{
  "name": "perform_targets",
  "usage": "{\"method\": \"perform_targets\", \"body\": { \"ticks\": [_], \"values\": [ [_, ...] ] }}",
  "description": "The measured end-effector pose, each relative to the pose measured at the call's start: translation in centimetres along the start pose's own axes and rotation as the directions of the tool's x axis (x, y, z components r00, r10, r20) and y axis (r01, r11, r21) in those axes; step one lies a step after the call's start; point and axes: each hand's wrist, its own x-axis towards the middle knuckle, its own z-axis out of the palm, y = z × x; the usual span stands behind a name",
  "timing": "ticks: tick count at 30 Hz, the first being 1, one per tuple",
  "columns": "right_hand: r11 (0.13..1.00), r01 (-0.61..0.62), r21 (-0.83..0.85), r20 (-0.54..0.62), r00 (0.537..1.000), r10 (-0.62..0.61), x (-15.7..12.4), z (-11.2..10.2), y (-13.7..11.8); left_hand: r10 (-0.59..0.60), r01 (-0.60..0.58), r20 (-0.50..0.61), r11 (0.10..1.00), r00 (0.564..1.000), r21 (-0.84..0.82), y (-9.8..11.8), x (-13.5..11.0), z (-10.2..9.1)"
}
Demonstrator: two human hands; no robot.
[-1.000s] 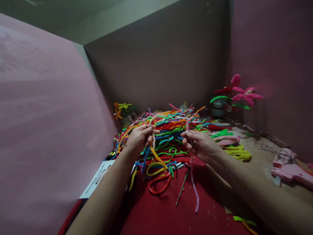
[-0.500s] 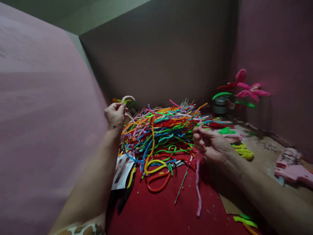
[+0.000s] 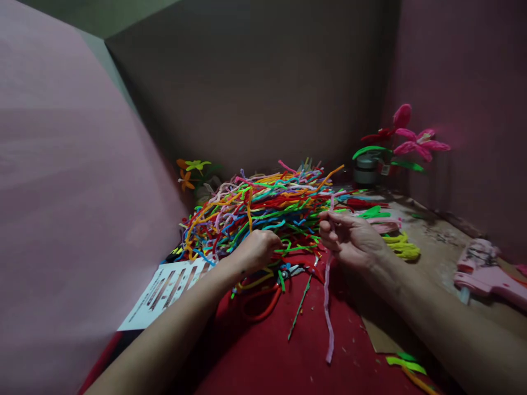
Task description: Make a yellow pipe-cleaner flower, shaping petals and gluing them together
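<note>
The right hand [image 3: 352, 238] pinches a pink fuzzy stem [image 3: 328, 307] near its far end, right of the coloured heap [image 3: 263, 197]. It looks light, soft, bendable; fingertips should suffice. The left hand [image 3: 259, 249] curls, contents hidden.

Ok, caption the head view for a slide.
Right hand holds a pink pipe cleaner; left hand near a multicoloured pipe cleaner heap.

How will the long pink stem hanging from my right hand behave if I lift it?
The pink stem will probably bend easily yet keep some shape, since it hangs in a gentle wave. It is likely light, as your right hand holds it in a small pinch. Long and thin, it may sway.
</note>
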Motion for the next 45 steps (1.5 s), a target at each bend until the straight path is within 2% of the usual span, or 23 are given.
{"method": "perform_targets", "body": {
  "ticks": [3,7,11,16,21,23,25,27,29,34,39,42,44,45],
  "values": [
    [1.0,-0.002,0.0,0.008,1.0,0.002,0.0,-0.1,0.1,-0.07,0.072,-0.015,0.99,0.997,0.118,-0.1,1.1,2.2],
    [1.0,0.001,0.011,-0.007,1.0,-0.001,0.2,-0.2,0.2,-0.096,0.097,-0.015,0.982,0.995,0.163,0.0,1.9,3.0],
    [1.0,-0.001,0.026,-0.011,1.0,0.002,0.2,-0.2,0.2,-0.092,0.097,-0.042,0.986,0.995,0.136,0.0,1.9,2.0],
    [0.999,-0.025,0.036,-0.031,0.999,0.026,0.1,-0.1,0.2,-0.103,0.106,-0.11,0.994,0.989,0.028,-1.2,1.2,-0.1],
    [0.999,-0.031,-0.011,-0.002,1.0,0.031,0.1,0.1,0.7,-0.015,0.002,-0.198,0.998,0.98,-0.065,-1.2,0.7,-0.1],
    [0.999,-0.033,-0.039,0.01,0.999,0.033,0.1,0.1,0.9,-0.044,0.001,-0.273,0.988,0.961,-0.156,-0.9,0.7,-0.1],
    [0.997,-0.028,-0.068,0.005,1.0,0.028,0.0,0.1,1.1,-0.124,0.021,-0.318,0.95,0.94,-0.311,-0.6,0.7,-0.4],
    [0.995,-0.015,-0.101,-0.013,1.0,0.014,0.0,0.1,1.3,-0.169,0.019,-0.283,0.885,0.944,-0.465,-0.4,0.9,-0.8],
    [0.989,-0.001,-0.146,-0.02,1.0,-0.002,0.0,0.1,1.6,-0.163,0.003,-0.245,0.836,0.956,-0.548,0.1,1.1,-1.1],
    [0.972,0.007,-0.236,0.073,0.997,0.01,0.2,0.9,3.2,-0.082,-0.102,-0.27,0.79,0.959,-0.604,2.4,2.1,-1.3],
    [0.947,0.105,-0.305,0.128,0.989,-0.068,0.2,1.6,4.6,-0.14,-0.087,-0.273,0.73,0.952,-0.678,4.4,2.6,-1.2],
    [0.925,0.192,-0.328,0.165,0.976,-0.144,-0.1,1.8,4.4,-0.159,-0.098,-0.248,0.622,0.956,-0.777,4.4,2.4,-1.4],
    [0.913,0.25,-0.321,0.146,0.966,-0.213,-0.3,1.9,3.4,-0.138,-0.077,-0.174,0.527,0.975,-0.847,3.8,2.0,-1.3],
    [0.908,0.286,-0.306,0.12,0.958,-0.261,-0.3,1.9,2.7,-0.121,-0.041,-0.12,0.516,0.985,-0.856,3.5,1.8,-1.2]
  ]
}}
